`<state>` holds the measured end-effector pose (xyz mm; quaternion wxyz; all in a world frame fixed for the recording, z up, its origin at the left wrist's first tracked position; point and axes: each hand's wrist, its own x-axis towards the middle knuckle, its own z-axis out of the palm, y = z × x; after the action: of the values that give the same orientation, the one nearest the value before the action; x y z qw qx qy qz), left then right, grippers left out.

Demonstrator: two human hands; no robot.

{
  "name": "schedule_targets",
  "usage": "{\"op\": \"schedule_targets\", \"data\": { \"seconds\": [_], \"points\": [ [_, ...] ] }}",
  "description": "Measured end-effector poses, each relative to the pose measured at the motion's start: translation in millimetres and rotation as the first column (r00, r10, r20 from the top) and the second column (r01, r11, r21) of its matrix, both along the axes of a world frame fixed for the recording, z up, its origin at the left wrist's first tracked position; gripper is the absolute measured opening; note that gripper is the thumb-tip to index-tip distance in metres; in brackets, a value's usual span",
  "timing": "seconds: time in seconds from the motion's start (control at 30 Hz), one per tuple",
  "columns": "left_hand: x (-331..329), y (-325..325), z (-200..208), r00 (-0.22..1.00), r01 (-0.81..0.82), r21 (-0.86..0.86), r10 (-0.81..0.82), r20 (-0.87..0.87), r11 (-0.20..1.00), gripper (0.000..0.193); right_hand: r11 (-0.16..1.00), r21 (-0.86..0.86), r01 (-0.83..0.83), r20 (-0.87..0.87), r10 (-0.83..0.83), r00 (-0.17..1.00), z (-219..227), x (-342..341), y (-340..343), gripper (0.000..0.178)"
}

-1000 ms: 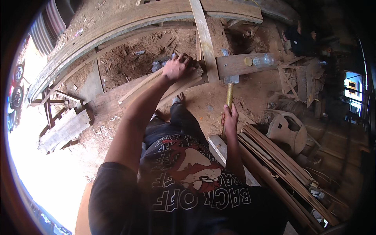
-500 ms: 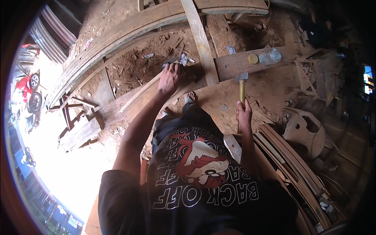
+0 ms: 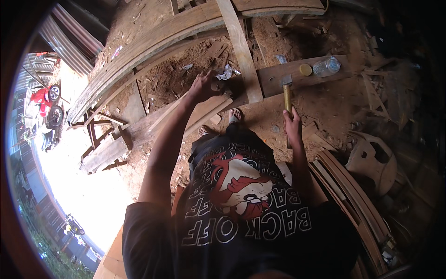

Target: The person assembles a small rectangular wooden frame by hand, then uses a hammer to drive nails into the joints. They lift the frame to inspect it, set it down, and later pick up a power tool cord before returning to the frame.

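Note:
My right hand (image 3: pixel 293 124) is closed around the yellowish handle of a hammer (image 3: pixel 288 95). Its metal head points away from me, over the near edge of a long plank. My left hand (image 3: pixel 203 87) is above the bench, thumb and fingers apart and curved. Beside its fingers is a small dark patch that I cannot make out. Below and to the right of that hand lies a pale wooden piece (image 3: pixel 209 111) along the plank (image 3: pixel 155 118). A lighter board (image 3: pixel 240 49) crosses the plank to the right.
A round yellow lid (image 3: pixel 305 69) and a clear plastic jar (image 3: pixel 326 67) stand on the plank's right part. Beyond runs a long curved beam (image 3: pixel 153 42). Curved wooden strips (image 3: pixel 346 190) and a cut-out wooden panel (image 3: pixel 371 160) lie to my right. Wood scraps litter the ground.
My left hand has turned, and its thumb and fingers now show apart. The hammer stays in my right hand, a little more upright. The whole view has shifted slightly.

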<state>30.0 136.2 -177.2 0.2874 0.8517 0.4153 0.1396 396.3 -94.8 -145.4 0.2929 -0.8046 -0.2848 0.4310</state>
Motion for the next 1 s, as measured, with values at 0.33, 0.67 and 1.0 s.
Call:
{"op": "schedule_targets", "data": {
  "seconds": [0.33,0.67,1.0],
  "points": [
    [4,2,34,0.995,-0.056,-0.138,0.045,-0.084,0.989,0.069,0.996,0.062,-0.068,0.201,0.054,0.978,-22,13,14,0.067],
    [8,-41,11,0.877,-0.118,0.463,0.311,-0.366,0.879,0.043,0.984,-0.066,-0.164,0.58,0.172,0.796,-34,-3,41,0.056],
    [-9,-19,-15,0.962,-0.187,0.005,0.184,-0.202,0.982,0.056,0.968,-0.129,-0.217,0.526,0.253,0.812,-68,-7,46,0.055]
  ]
}}
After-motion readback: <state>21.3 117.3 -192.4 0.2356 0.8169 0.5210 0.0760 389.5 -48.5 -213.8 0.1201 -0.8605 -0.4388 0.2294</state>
